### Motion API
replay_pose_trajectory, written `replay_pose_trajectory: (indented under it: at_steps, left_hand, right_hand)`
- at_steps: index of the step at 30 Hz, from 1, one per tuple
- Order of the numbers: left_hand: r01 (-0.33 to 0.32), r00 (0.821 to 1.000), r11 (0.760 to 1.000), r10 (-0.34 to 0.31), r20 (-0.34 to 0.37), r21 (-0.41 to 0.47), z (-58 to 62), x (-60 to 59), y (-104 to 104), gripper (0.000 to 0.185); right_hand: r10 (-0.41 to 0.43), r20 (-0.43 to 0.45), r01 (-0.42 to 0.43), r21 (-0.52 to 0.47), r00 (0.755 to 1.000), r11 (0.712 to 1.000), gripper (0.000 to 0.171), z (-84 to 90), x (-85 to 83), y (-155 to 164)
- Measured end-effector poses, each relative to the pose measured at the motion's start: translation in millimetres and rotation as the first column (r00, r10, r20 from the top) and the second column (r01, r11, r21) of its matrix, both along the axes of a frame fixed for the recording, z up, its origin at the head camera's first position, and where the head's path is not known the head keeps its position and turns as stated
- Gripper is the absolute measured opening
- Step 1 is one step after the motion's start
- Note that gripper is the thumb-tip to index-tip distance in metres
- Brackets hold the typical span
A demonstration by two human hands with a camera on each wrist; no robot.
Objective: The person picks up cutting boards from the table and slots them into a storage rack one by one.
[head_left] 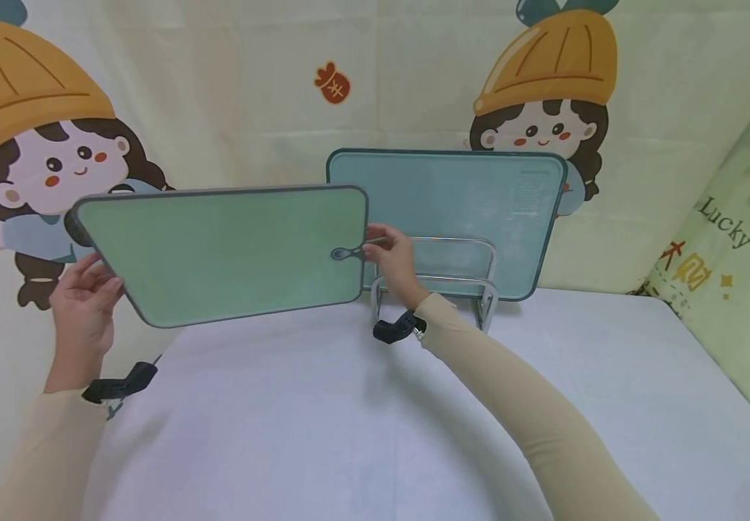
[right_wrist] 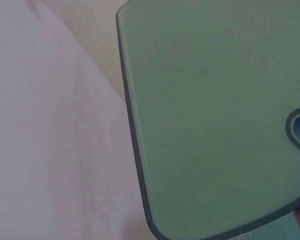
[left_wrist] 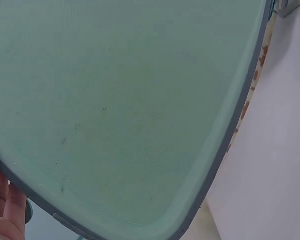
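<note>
A green cutting board [head_left: 232,253] with a dark grey rim is held up above the table, its broad face toward me. My left hand [head_left: 85,304] grips its left edge, thumb in front and fingers partly behind. At the opposite short edge, beside the teardrop hanging hole, my right hand [head_left: 391,260] pinches the rim. In the left wrist view small dark specks show on the board [left_wrist: 120,110], and fingers [left_wrist: 12,210] sit at its edge. The right wrist view has the board [right_wrist: 215,125] and only a sliver of a fingertip.
Behind my right hand a metal wire rack [head_left: 489,278] stands on the white-covered table [head_left: 323,420]. A larger blue-green board [head_left: 453,195] leans upright in it, partly hidden by the green one. A printed cloth [head_left: 251,94] hangs at the back.
</note>
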State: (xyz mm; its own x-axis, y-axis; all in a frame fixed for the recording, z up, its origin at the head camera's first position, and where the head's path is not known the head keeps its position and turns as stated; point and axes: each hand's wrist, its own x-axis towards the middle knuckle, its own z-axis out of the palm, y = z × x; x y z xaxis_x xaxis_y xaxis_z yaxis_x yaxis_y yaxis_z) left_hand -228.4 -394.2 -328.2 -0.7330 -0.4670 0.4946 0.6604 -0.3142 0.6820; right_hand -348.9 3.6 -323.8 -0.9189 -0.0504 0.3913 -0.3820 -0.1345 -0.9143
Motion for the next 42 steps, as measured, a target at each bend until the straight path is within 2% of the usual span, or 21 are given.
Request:
replay_pose_trajectory:
  at_steps: [7, 14, 28, 42]
  left_hand:
    - [-0.003, 1.0, 1.0, 0.003, -0.003, -0.019, 2.2, -6.1, 5.8, 0.045]
    - [0.027, 1.0, 0.999, -0.027, -0.016, -0.019, 4.3, -16.2, 11.5, 0.042]
    - [0.03, 1.0, 0.997, -0.029, 0.005, -0.065, 6.4, -38.1, 25.9, 0.039]
    - [0.063, 0.996, 0.993, -0.056, 0.073, -0.096, 3.9, -44.6, 38.8, 0.043]
  right_hand:
    - [-0.007, -0.038, 0.007, 0.005, 0.999, 1.0, 0.031, 1.7, -3.2, 7.5]
    - [-0.029, -0.011, 0.029, -0.015, 1.0, 0.999, 0.032, 4.0, -7.4, 14.1]
    - [-0.074, -0.022, 0.073, -0.026, 0.997, 0.997, 0.031, 2.4, -14.1, 31.6]
    - [-0.099, -0.031, 0.098, -0.036, 0.995, 0.995, 0.03, -0.9, -7.2, 46.5]
